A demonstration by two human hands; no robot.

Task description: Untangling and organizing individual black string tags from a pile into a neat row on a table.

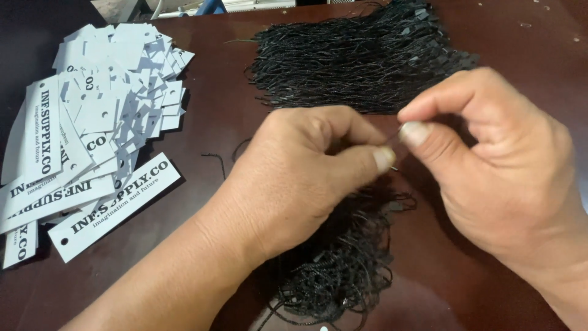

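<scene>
My left hand (300, 178) is curled over the middle of the table, thumb and fingers pinched together on a thin black string (393, 136). My right hand (496, 165) meets it from the right, thumb and forefinger pinching the same string end. What else the left fist holds is hidden. A big heap of black strings with small plastic ends (361, 55) lies just beyond the hands. A tangled bunch of black strings (343, 270) lies under my left wrist. White rectangular paper tags with a punched hole (98, 116) are piled at the left.
The dark brown table (527, 37) carries everything. One loose black string (215, 160) lies between the tag pile and my left hand. Some pale objects show at the far table edge.
</scene>
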